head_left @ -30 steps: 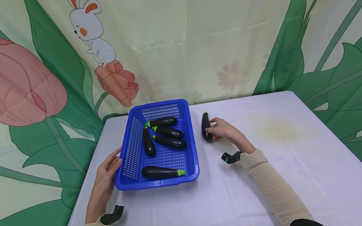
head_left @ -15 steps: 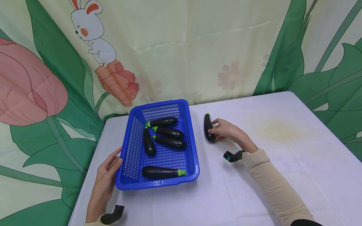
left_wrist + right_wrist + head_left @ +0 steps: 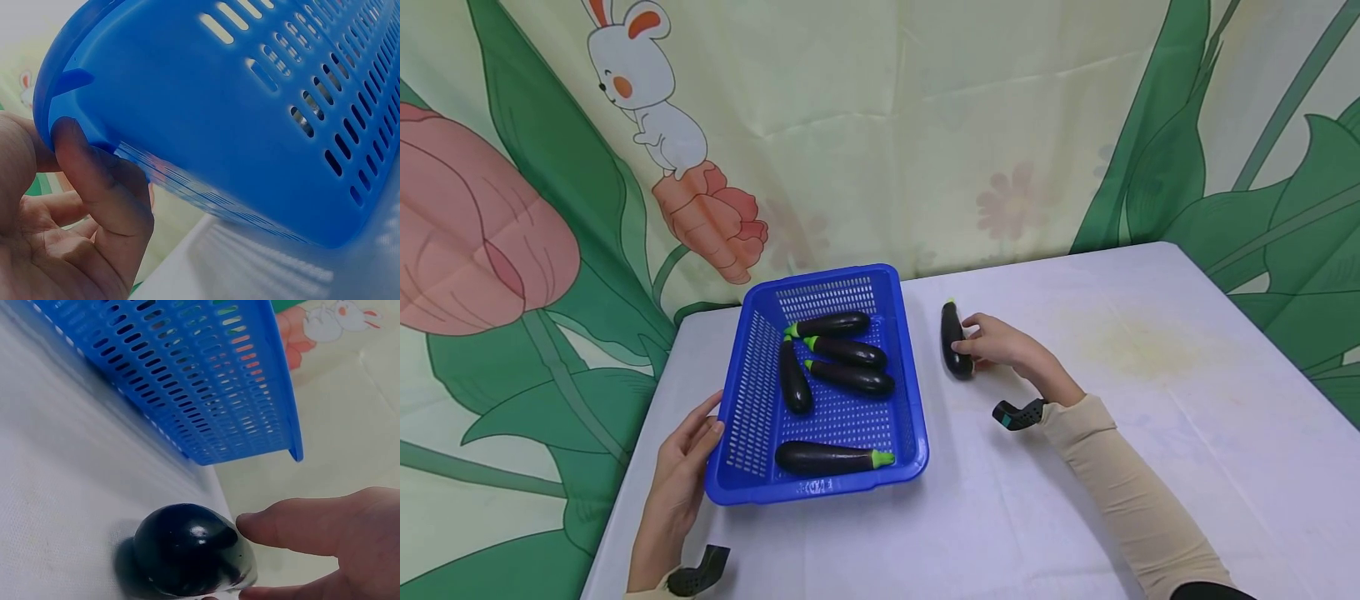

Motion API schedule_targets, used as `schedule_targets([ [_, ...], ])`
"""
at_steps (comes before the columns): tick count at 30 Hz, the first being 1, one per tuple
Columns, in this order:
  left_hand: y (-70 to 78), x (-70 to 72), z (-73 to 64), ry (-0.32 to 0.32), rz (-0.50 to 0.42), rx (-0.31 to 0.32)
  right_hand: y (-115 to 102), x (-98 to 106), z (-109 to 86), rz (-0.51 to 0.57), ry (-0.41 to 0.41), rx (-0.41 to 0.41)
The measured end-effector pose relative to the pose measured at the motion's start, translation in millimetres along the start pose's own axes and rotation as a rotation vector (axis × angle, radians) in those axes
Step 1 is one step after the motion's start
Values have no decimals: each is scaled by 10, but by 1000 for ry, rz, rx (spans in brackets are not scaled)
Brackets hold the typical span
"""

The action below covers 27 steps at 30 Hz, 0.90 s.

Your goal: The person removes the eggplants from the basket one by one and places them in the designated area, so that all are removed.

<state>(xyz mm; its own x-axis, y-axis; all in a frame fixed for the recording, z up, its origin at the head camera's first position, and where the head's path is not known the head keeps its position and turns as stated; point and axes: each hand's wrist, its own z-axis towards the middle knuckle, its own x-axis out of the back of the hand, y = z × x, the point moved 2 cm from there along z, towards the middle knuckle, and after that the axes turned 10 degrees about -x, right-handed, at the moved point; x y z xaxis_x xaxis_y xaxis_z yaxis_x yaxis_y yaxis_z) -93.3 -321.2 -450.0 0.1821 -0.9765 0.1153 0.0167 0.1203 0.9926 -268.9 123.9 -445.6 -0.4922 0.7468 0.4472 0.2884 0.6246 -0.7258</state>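
Observation:
The blue plastic basket (image 3: 917,417) stands on the white-covered table with several dark, green-tipped eggplants (image 3: 850,379) inside. At its left side my left hand (image 3: 677,479) grips the rim, the fingers curled over the edge in the left wrist view. Right of the basket, a single eggplant (image 3: 953,337) lies on the cloth with its green tip pointing away from me. My right hand (image 3: 1000,343) holds its right side near the thick end between thumb and fingers. The right wrist view shows the rounded end of that eggplant (image 3: 184,550) close up, partly covered by fingers.
The white tablecloth (image 3: 1150,450) stretches to the right, with a faint yellowish stain. Behind the table hangs a printed fabric backdrop (image 3: 925,125). Black wrist devices (image 3: 1018,415) are worn on both arms.
Since a second ago, my right hand and the eggplant have shifted slightly right, away from the basket. Over the last half second they look still. The left hand and basket have stayed put.

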Motion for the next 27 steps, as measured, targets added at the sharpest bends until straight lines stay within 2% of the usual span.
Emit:
schedule_targets([
  [9, -3, 2, -2, -2, -1, 5, -31, 36, -69, -52, 81, 37],
  [14, -2, 8, -1, -7, -5, 2, -106, 66, -162, -111, 151, 90],
  [27, -1, 13, 2, -8, -3, 13, -335, 5, -315, -53, 203, 425],
])
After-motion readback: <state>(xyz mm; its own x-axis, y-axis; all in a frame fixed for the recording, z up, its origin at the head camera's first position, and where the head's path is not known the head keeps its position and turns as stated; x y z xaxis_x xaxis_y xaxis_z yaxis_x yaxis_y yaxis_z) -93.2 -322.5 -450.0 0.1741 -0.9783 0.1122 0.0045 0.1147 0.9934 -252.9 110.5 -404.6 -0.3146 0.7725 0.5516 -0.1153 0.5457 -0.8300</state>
